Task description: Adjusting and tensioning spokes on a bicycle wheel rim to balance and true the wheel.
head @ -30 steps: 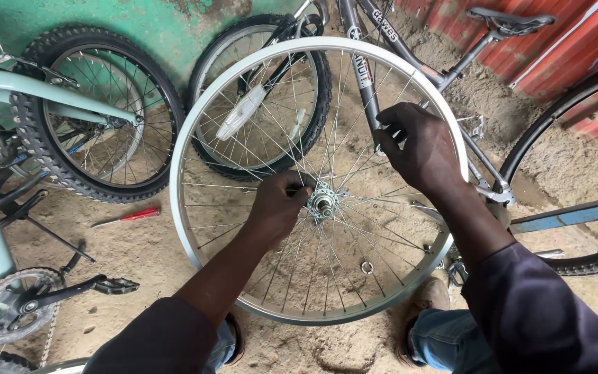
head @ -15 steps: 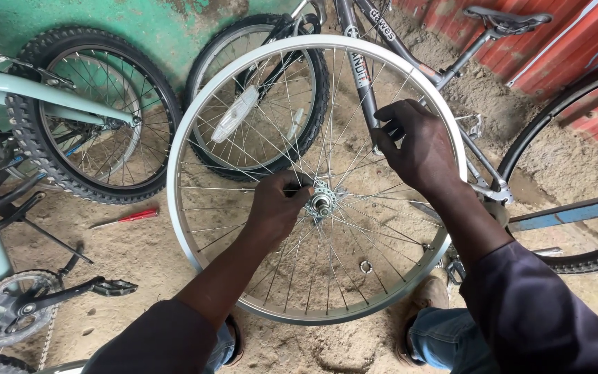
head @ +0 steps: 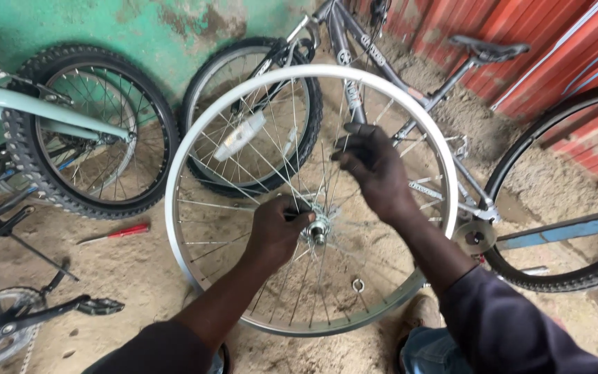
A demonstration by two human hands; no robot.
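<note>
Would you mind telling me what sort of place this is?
Probably a bicycle repair spot: parked bicycles, a bare wheel worked on by both hands, and a red screwdriver on the sandy ground.

Your bare wheel (head: 195, 166) stands on the ground (head: 140, 270) straight before you, its lowest part of the rim between your knees. Your left hand (head: 276, 230) sits at the hub (head: 318, 230) in its middle, on the hub's left side; your right hand (head: 375, 170) is among the spokes (head: 216, 242) above and to the right of the hub. Behind the wheel a bicycle (head: 410, 104) leans toward the wall, its front tyre (head: 309, 118) showing through the spokes. To the left stands another bicycle's tyre (head: 22, 159), and a screwdriver (head: 115, 233) lies on the ground between that tyre and your wheel. A pedal (head: 98, 305) is at the lower left. A large tyre (head: 562, 277) stands to the right.
</note>
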